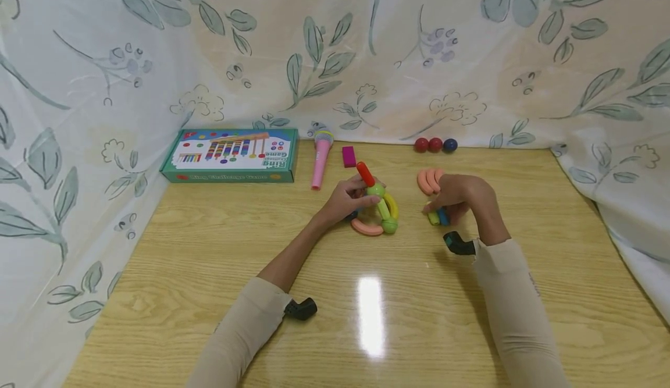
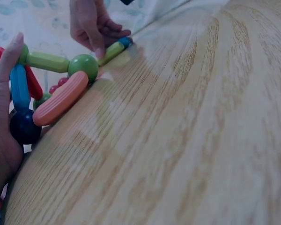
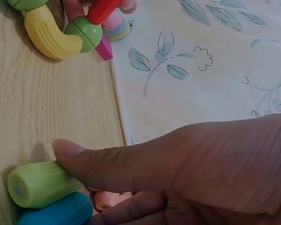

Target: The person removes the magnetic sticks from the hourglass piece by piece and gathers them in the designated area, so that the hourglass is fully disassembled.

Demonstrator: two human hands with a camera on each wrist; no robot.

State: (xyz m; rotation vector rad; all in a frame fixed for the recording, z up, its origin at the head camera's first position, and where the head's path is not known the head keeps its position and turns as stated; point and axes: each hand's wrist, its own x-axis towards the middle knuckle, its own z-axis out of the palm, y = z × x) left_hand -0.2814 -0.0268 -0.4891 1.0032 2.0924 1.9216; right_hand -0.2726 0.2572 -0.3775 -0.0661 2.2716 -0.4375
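Observation:
My left hand (image 1: 360, 199) grips a toy structure of rods and balls. It has a red rod (image 1: 364, 173), a green ball (image 1: 374, 190), a green rod (image 2: 47, 61), a yellow curved piece (image 3: 49, 33) and a salmon curved piece (image 1: 366, 228), and rests on the wooden table (image 1: 335, 295). In the left wrist view a blue rod (image 2: 19, 86) and a dark blue ball (image 2: 24, 126) lie against my palm. To its right, my right hand (image 1: 437, 207) pinches a green rod (image 3: 40, 183) lying beside a blue rod (image 3: 56, 212) on the table, thumb (image 3: 131, 159) on the green one.
Salmon curved pieces (image 1: 430, 180) lie just behind my right hand. Two red balls (image 1: 428, 144) and a blue ball (image 1: 449, 144) sit at the back. A game box (image 1: 230, 155), a pink toy microphone (image 1: 320, 158) and a magenta block (image 1: 348, 156) lie back left. Floral cloth (image 1: 78, 114) walls the table.

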